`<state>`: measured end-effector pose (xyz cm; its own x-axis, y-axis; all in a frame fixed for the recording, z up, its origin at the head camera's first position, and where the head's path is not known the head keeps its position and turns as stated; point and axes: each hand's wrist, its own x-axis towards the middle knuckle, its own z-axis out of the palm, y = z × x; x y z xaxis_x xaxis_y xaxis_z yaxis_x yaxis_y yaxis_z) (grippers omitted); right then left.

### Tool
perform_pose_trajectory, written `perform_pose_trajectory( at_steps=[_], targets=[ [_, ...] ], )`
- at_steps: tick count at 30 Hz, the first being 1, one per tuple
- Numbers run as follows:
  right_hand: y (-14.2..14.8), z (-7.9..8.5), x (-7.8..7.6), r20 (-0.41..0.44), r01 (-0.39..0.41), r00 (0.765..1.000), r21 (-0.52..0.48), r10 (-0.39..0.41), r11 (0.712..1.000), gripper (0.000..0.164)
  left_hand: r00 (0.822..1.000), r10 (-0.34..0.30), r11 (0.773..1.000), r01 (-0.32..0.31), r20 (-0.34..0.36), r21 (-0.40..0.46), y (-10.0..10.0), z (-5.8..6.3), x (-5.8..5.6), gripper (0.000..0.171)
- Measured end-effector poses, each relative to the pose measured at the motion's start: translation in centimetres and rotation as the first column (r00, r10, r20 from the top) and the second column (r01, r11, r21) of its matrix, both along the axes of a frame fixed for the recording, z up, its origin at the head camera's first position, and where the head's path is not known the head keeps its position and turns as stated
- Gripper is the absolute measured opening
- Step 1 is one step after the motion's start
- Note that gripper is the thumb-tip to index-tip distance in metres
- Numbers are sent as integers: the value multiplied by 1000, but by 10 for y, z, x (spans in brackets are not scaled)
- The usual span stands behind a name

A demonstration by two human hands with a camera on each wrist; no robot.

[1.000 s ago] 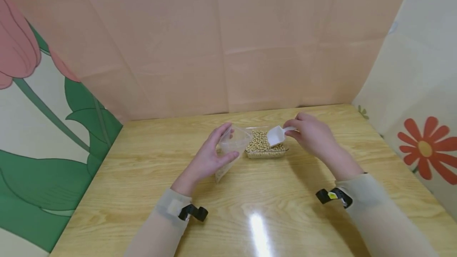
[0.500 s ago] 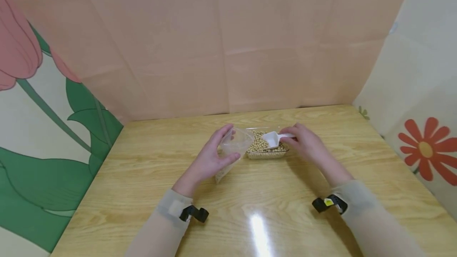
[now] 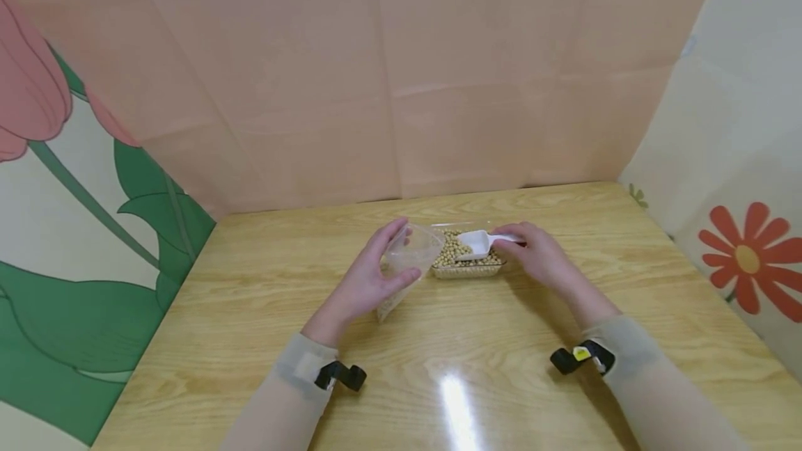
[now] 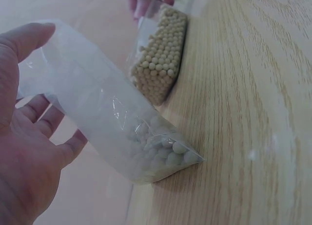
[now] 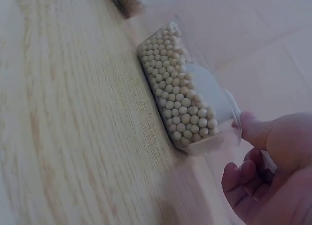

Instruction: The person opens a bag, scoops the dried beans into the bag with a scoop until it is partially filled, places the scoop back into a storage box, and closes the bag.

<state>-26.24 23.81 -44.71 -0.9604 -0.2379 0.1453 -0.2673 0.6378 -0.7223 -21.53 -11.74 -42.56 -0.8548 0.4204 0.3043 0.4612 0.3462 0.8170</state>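
Observation:
My left hand (image 3: 366,278) holds a clear plastic bag (image 3: 410,256) by its upper part, with the mouth spread between thumb and fingers. In the left wrist view, pale round beans (image 4: 163,149) lie in the bottom corner of the bag, which touches the table. My right hand (image 3: 545,262) pinches the handle of a white scoop (image 3: 475,245). The scoop's bowl sits among the beans (image 3: 447,252) in a clear rectangular container (image 3: 470,273), just right of the bag. In the right wrist view, the scoop (image 5: 207,88) shows through the container wall, partly behind beans.
The wooden table (image 3: 401,381) ends at a pink sheet (image 3: 388,89) hung behind the container. Walls with painted flowers stand at left and right. A black wrist camera (image 3: 341,375) is strapped to the left wrist, and another (image 3: 583,356) to the right.
My right hand has lowered the scoop from above the container into the beans. Over the last half second it has barely shifted. My left hand and the bag stay almost still.

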Motion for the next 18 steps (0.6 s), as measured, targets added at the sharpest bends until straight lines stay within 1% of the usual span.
perform_pose_trajectory(
  at_steps=[4,8,11,14,18],
  targets=[
    [6,-2,-2,80,12,997,-60,-7,998,43,1000,4,1000,-4,1,-3,0,1,1,91],
    [10,-2,-3,171,40,985,-156,-13,987,49,1000,5,1000,-5,4,2,0,1,1,90],
    [12,-1,-4,205,56,979,-224,-9,973,50,1000,2,1000,-2,3,9,0,1,0,90],
    [12,0,-4,233,61,972,-265,3,962,53,1000,-1,1000,1,6,13,0,0,0,90],
    [14,2,-3,285,73,958,-326,25,943,57,1000,1,1000,-1,11,11,1,1,0,91]
  ],
)
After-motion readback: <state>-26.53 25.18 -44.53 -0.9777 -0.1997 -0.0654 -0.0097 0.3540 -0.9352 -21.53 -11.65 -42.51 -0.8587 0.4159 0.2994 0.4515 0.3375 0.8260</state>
